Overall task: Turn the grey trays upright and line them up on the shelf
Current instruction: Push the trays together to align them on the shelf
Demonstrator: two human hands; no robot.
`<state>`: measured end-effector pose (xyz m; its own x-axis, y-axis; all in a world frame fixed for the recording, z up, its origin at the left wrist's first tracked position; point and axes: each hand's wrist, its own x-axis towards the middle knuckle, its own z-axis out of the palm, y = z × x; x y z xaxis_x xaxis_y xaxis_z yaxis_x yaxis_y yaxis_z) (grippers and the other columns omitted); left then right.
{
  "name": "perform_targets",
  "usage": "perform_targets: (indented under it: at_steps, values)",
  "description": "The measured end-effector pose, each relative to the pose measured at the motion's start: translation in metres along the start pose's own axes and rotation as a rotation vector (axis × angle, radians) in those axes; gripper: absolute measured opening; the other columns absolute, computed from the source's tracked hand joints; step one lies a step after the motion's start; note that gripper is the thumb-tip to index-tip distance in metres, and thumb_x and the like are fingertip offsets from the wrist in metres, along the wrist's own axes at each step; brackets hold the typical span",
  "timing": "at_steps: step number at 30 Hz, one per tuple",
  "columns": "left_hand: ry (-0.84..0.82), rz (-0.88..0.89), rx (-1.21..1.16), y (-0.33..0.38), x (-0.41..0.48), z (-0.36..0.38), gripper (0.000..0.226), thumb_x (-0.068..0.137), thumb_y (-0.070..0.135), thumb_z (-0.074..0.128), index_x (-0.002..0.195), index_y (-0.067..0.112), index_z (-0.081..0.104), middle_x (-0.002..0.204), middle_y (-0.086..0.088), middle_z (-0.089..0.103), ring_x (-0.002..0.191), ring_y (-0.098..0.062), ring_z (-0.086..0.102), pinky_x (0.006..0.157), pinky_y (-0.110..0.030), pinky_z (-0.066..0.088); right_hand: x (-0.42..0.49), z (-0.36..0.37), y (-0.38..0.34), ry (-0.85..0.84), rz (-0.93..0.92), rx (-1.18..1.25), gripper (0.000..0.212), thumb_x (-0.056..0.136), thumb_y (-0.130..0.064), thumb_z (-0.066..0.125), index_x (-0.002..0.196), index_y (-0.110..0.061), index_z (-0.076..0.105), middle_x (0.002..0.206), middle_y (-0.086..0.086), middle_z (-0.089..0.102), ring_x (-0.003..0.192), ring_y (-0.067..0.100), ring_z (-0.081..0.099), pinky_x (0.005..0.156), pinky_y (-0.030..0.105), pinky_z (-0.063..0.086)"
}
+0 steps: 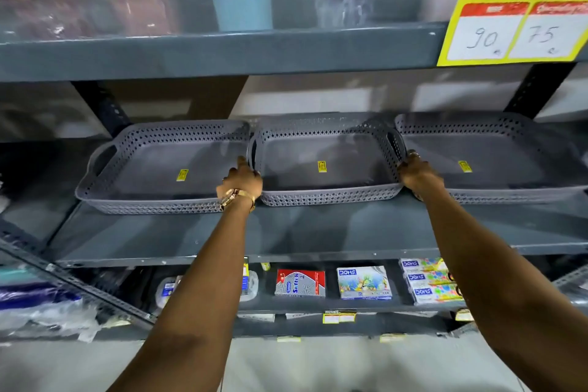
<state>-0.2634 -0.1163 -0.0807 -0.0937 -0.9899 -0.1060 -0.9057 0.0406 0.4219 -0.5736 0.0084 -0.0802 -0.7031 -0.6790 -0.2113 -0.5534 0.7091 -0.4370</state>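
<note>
Left hand (243,180) and right hand (416,170) grip opposite ends of the middle upright grey perforated plastic tray (324,149) on the dark grey metal shelf (286,232).

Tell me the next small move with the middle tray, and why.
Probably let go: all three lie open side up in a row. Left hand and right hand grip the middle tray, which touches the left tray and right tray.

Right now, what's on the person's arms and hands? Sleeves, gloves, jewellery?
No sleeves or gloves in view: both forearms are bare to the frame edge. The left hand has a gold-coloured watch or bracelet at the wrist. The right hand wears a ring on one finger. No other markings visible.
</note>
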Motion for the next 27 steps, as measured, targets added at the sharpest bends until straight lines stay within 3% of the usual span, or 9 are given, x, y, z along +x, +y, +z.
perform_targets:
  at_steps: [7, 17, 27]
  values:
    - [0.016, 0.001, -0.003, -0.007, -0.029, 0.002, 0.039, 0.096, 0.029, 0.039, 0.130, 0.012, 0.035, 0.127, -0.023, 0.059, 0.113, -0.045, 0.058, 0.093, -0.051, 0.049, -0.045, 0.000, 0.006, 0.041, 0.021, -0.023, 0.031, 0.098, -0.017, 0.033, 0.126, -0.007, 0.044, 0.127, 0.024, 0.059, 0.115, 0.041, 0.057, 0.097, 0.048, 0.045]
    - [0.015, 0.042, 0.046, -0.026, -0.088, -0.001, 0.039, 0.098, 0.027, 0.039, 0.133, 0.010, 0.034, 0.129, -0.021, 0.060, 0.114, -0.042, 0.059, 0.090, -0.049, 0.047, -0.093, -0.003, 0.045, 0.029, -0.091, 0.001, 0.028, 0.094, -0.022, 0.036, 0.117, -0.008, 0.043, 0.122, 0.029, 0.059, 0.110, 0.045, 0.057, 0.096, 0.051, 0.046]
    - [0.010, 0.033, 0.048, -0.028, -0.095, -0.002, 0.042, 0.098, 0.028, 0.038, 0.137, 0.013, 0.034, 0.136, -0.016, 0.057, 0.121, -0.040, 0.056, 0.095, -0.048, 0.044, -0.098, -0.007, 0.048, -0.006, -0.133, -0.034, 0.028, 0.099, -0.022, 0.031, 0.122, -0.008, 0.039, 0.124, 0.026, 0.058, 0.110, 0.039, 0.057, 0.094, 0.048, 0.043]
